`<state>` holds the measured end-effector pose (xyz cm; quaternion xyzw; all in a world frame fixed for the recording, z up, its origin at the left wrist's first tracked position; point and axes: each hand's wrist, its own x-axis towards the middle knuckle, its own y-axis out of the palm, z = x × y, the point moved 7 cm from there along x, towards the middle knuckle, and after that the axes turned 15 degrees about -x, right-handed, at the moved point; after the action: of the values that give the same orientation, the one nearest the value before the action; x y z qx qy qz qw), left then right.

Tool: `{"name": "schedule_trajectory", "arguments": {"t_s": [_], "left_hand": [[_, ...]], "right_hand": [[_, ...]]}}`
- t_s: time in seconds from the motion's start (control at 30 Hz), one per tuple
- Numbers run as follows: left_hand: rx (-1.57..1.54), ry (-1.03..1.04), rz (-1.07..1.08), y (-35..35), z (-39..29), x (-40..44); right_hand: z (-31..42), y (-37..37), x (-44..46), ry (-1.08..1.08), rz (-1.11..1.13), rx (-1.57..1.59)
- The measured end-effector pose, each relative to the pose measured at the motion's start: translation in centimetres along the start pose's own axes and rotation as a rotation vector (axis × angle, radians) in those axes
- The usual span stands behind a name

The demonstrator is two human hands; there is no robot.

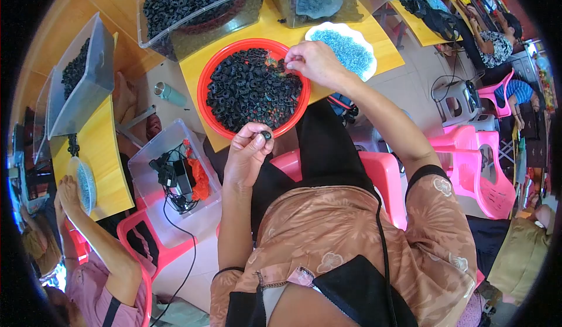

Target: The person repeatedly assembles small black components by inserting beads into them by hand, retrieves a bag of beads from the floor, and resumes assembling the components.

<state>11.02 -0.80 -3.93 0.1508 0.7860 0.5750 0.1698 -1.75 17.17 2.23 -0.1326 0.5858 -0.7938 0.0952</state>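
My left hand (249,154) pinches a small black round part (266,134) between thumb and fingers, just outside the near rim of a red basin. The red basin (206,112) holds a heap of small black parts (249,90), with some reddish and greenish bits showing among them. Over the basin's right side, my right hand (316,62) has its fingertips pressed together; whatever they may hold is too small to make out. Beside that hand lies a white scalloped plate (370,51) with many tiny light-blue transparent pieces (345,49).
Large transparent bins (205,26) of black parts stand behind the basin on the yellow table (386,37). At left, a co-worker's hands (69,195) are near another plate (86,181). A floor bin (152,192) contains cables and red cloth. Pink chairs (489,175) stand at right.
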Motion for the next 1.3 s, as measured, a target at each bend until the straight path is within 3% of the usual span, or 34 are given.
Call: {"name": "schedule_trajectory", "arguments": {"t_s": [0.37, 0.47, 0.57, 0.67, 0.77, 0.9, 1.2, 1.3], "left_hand": [[0.017, 0.053, -0.046, 0.0, -0.6, -0.1], [0.012, 0.062, -0.040, 0.1, -0.8, -0.1], [0.037, 0.087, -0.024, 0.1, -1.0, 0.0], [0.137, 0.131, -0.105, 0.1, -1.2, 0.0], [0.193, 0.132, -0.148, -0.6, -1.1, 0.0], [0.259, 0.177, -0.159, -0.2, -1.2, 0.0], [0.347, 0.250, -0.123, 0.1, -1.4, -0.1], [0.371, 0.257, -0.150, -0.2, -1.5, -0.2]], "right_hand": [[1.5, 3.4, 2.0, -0.241, 0.019, -0.322], [1.8, 2.1, 2.0, -0.178, 0.053, -0.156], [2.1, 0.8, 0.7, -0.061, 0.016, 0.279], [3.2, 1.7, -1.4, 0.089, 0.324, 0.613], [5.3, 1.0, -3.6, -0.004, 0.317, 0.813], [6.9, 1.2, -5.5, 0.087, 0.321, 1.042], [8.4, 3.2, -7.1, 0.193, 0.282, 1.270], [7.9, 3.5, -7.3, 0.198, 0.231, 1.195]]}}
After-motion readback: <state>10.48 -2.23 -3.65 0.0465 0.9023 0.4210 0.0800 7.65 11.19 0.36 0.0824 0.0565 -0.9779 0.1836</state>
